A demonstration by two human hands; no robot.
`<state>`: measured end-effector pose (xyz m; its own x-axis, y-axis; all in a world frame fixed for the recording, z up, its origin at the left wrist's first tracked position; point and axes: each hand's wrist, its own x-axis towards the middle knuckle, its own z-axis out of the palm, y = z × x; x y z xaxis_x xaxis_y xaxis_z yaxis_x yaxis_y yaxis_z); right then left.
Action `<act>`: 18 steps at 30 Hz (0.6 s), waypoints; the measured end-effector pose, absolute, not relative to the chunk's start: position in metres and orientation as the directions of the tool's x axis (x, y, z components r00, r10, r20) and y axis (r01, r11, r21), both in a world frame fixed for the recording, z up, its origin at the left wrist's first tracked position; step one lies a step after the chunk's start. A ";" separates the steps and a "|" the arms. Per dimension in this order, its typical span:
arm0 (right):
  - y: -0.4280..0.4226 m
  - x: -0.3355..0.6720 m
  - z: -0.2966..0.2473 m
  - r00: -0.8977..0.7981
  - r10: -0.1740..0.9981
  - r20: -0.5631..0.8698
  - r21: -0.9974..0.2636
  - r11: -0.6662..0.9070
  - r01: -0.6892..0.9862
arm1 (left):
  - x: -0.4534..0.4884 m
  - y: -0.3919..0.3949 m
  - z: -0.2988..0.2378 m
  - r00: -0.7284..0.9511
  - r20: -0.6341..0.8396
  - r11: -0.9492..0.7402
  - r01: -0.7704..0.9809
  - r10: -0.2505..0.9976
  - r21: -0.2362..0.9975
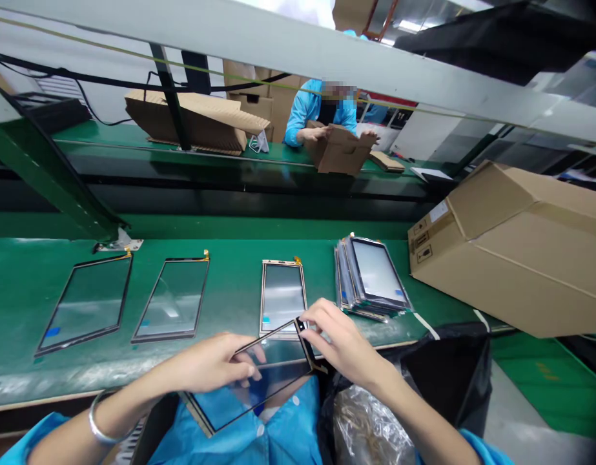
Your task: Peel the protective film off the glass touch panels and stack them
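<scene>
I see my left hand (215,365) and right hand (339,339) both pinching 1 glass panel (259,381), held tilted over my lap at the green bench (17,290) edge. Beyond it 3 panels (174,298) lie flat in a row, with a panel stack (372,276) beside a cardboard box (515,245).

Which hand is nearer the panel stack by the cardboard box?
Right. The right hand sits just short of the stack, at a corner of the held panel; left hand grips it farther left.
</scene>
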<state>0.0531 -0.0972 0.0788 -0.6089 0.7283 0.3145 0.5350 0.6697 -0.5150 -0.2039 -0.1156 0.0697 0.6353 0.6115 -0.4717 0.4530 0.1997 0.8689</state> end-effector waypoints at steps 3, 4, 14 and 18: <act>-0.092 0.044 0.084 -0.670 0.698 0.252 -0.482 0.691 0.538 | -0.201 -0.119 0.079 0.642 -0.412 0.032 0.517 0.646 0.855; -0.093 0.043 0.086 -0.681 0.694 0.233 -0.478 0.692 0.542 | -0.202 -0.119 0.081 0.646 -0.393 -0.018 0.533 0.655 0.846; -0.088 0.045 0.086 -0.723 0.634 0.275 -0.355 0.766 0.536 | -0.200 -0.120 0.081 0.646 -0.350 -0.141 0.582 0.678 0.801; -0.111 0.053 0.080 -0.742 0.593 0.314 -0.286 0.804 0.522 | -0.202 -0.109 0.067 0.628 -0.423 0.173 0.420 0.653 0.891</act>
